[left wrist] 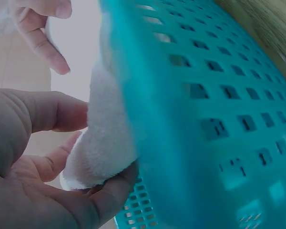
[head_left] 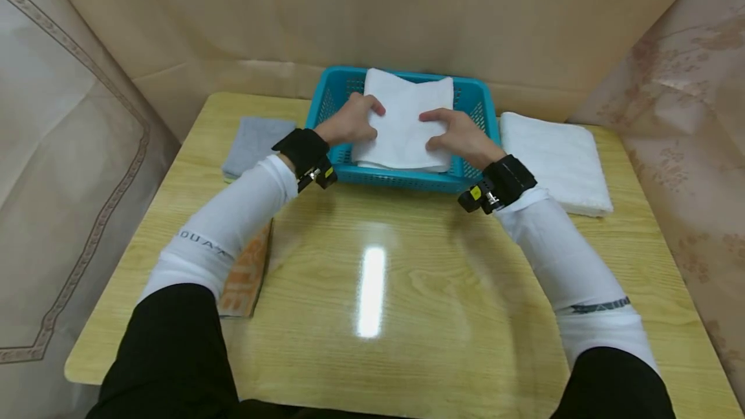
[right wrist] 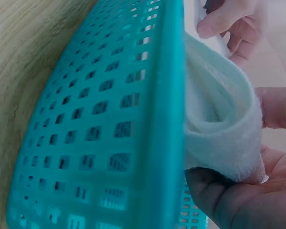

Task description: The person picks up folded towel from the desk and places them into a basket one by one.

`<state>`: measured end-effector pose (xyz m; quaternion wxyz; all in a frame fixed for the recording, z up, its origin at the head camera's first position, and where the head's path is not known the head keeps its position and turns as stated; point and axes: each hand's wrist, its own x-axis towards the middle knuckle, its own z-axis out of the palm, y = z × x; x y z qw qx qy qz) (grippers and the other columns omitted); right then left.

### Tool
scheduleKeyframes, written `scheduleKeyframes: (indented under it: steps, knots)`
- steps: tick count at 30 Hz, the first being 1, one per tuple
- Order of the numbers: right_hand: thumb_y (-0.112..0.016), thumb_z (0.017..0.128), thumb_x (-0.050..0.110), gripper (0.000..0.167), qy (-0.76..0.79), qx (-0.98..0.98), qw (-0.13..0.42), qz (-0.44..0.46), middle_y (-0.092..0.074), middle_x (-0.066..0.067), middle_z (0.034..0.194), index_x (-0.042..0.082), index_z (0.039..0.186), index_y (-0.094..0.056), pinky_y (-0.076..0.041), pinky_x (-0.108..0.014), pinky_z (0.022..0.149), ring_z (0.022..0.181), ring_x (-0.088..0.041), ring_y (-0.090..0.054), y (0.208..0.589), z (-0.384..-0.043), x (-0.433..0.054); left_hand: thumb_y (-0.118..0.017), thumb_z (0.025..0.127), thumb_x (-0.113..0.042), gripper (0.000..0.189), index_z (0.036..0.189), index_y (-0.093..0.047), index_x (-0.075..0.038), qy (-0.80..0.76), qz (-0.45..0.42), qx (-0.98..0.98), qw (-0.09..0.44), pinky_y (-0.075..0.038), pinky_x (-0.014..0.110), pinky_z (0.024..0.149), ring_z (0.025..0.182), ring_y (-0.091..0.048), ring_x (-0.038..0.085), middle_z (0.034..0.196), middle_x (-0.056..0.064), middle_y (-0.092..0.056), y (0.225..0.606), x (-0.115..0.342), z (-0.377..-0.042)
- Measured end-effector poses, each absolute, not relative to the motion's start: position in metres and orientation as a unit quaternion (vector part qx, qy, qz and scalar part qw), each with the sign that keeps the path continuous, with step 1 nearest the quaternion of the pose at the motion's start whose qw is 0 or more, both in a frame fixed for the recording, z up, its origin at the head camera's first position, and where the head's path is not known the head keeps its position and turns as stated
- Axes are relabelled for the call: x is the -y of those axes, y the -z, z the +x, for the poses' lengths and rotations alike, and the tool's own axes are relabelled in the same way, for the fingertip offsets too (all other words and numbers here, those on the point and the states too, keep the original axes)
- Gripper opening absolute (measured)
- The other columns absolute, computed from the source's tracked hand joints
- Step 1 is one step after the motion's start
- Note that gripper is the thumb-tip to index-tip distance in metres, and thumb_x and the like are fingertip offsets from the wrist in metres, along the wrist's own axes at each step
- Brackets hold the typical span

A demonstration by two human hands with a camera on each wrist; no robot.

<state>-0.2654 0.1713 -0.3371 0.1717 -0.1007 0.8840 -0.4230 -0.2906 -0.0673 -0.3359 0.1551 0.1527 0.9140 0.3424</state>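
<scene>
A folded white towel (head_left: 404, 118) lies flat within the teal plastic basket (head_left: 401, 176) at the back of the table. My left hand (head_left: 352, 121) grips its left side; in the left wrist view the thumb (left wrist: 62, 109) presses on one face while fingers reach under the other. On the opposite side my right hand (head_left: 460, 134) holds the towel the same way. Its folded layers (right wrist: 224, 109) form a rounded loop beside the basket rim in the right wrist view. Parts of the fingers are hidden beneath the cloth.
Right of the basket lies another folded white towel (head_left: 553, 160). A grey folded cloth (head_left: 256, 141) sits to the left, partly behind my left forearm. Nearer, an orange patterned cloth (head_left: 247, 277) shows beside that arm. Fabric curtains (head_left: 396, 11) hang around the wooden table (head_left: 419, 277).
</scene>
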Motion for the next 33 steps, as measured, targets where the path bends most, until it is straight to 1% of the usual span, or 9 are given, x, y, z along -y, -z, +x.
scheduleKeyframes:
  steps: [4,8,11,15,18,22,25,28,33]
  knots:
    - [-0.063,0.091,0.003,0.058,0.433,-0.873,0.201,-0.097,-0.033,-0.009,0.158,0.008,0.147,-0.048,-0.030,-0.049,0.111,0.137,-0.029,-0.029,0.341,-0.267,-0.169,-0.060,0.088,0.003,0.045,0.132,-0.051,0.001,-0.328,0.153,-0.916,0.173,-0.041,0.035,0.087,0.118,-0.034,0.031,0.140,0.024,-0.032,0.340,0.067,-0.292]
    - [-0.061,0.094,0.006,0.056,0.438,-0.865,0.233,-0.082,-0.027,-0.010,0.161,0.009,0.148,-0.046,-0.025,-0.050,0.114,0.139,-0.029,-0.025,0.345,-0.270,-0.169,-0.061,0.089,0.000,0.045,0.133,-0.049,0.000,-0.311,0.154,-0.918,0.194,-0.040,0.035,0.086,0.116,-0.036,0.031,0.141,0.023,-0.030,0.344,0.067,-0.292]
    - [-0.060,0.096,0.010,0.054,0.442,-0.857,0.254,-0.072,-0.024,-0.010,0.162,0.010,0.148,-0.046,-0.024,-0.050,0.115,0.138,-0.030,-0.024,0.348,-0.271,-0.170,-0.060,0.091,-0.003,0.044,0.133,-0.048,-0.001,-0.297,0.155,-0.919,0.206,-0.040,0.034,0.085,0.114,-0.038,0.031,0.141,0.023,-0.030,0.347,0.066,-0.292]
    - [-0.058,0.098,0.011,0.056,0.471,-0.831,0.289,-0.066,-0.017,-0.009,0.163,0.009,0.150,-0.041,-0.023,-0.049,0.117,0.140,-0.029,-0.022,0.353,-0.271,-0.172,-0.059,0.093,-0.006,0.045,0.135,-0.046,-0.001,-0.272,0.163,-0.922,0.223,-0.039,0.034,0.086,0.113,-0.040,0.031,0.141,0.023,-0.029,0.349,0.065,-0.290]
    - [-0.056,0.098,0.009,0.058,0.498,-0.808,0.309,-0.060,-0.011,-0.009,0.164,0.007,0.152,-0.036,-0.020,-0.051,0.118,0.143,-0.030,-0.018,0.356,-0.269,-0.176,-0.059,0.094,-0.007,0.047,0.138,-0.044,0.000,-0.257,0.176,-0.920,0.236,-0.038,0.034,0.087,0.112,-0.040,0.031,0.140,0.024,-0.029,0.350,0.062,-0.288]
    - [-0.055,0.098,0.009,0.060,0.511,-0.795,0.320,-0.060,-0.009,-0.010,0.164,0.006,0.154,-0.032,-0.015,-0.054,0.119,0.146,-0.031,-0.013,0.361,-0.266,-0.180,-0.057,0.096,-0.011,0.049,0.141,-0.041,0.000,-0.244,0.186,-0.915,0.261,-0.037,0.034,0.086,0.112,-0.039,0.030,0.141,0.023,-0.028,0.351,0.059,-0.288]
    - [-0.055,0.098,0.009,0.062,0.513,-0.793,0.324,-0.060,-0.010,-0.011,0.164,0.006,0.155,-0.030,-0.014,-0.056,0.119,0.147,-0.031,-0.012,0.366,-0.265,-0.180,-0.054,0.097,-0.013,0.049,0.142,-0.038,-0.001,-0.234,0.186,-0.912,0.281,-0.036,0.035,0.085,0.113,-0.037,0.030,0.142,0.022,-0.027,0.353,0.059,-0.288]
    - [-0.055,0.098,0.011,0.061,0.506,-0.798,0.323,-0.055,-0.013,-0.010,0.164,0.007,0.155,-0.031,-0.016,-0.057,0.118,0.145,-0.031,-0.015,0.369,-0.265,-0.180,-0.052,0.098,-0.014,0.049,0.143,-0.038,-0.002,-0.230,0.183,-0.910,0.291,-0.035,0.036,0.085,0.115,-0.036,0.030,0.144,0.022,-0.026,0.355,0.059,-0.289]
    - [-0.057,0.098,0.015,0.061,0.483,-0.811,0.324,-0.059,-0.017,-0.010,0.163,0.010,0.154,-0.032,-0.019,-0.057,0.117,0.144,-0.031,-0.019,0.372,-0.263,-0.177,-0.051,0.098,-0.016,0.048,0.143,-0.038,-0.001,-0.229,0.179,-0.911,0.293,-0.036,0.037,0.089,0.117,-0.035,0.030,0.146,0.023,-0.026,0.358,0.060,-0.289]
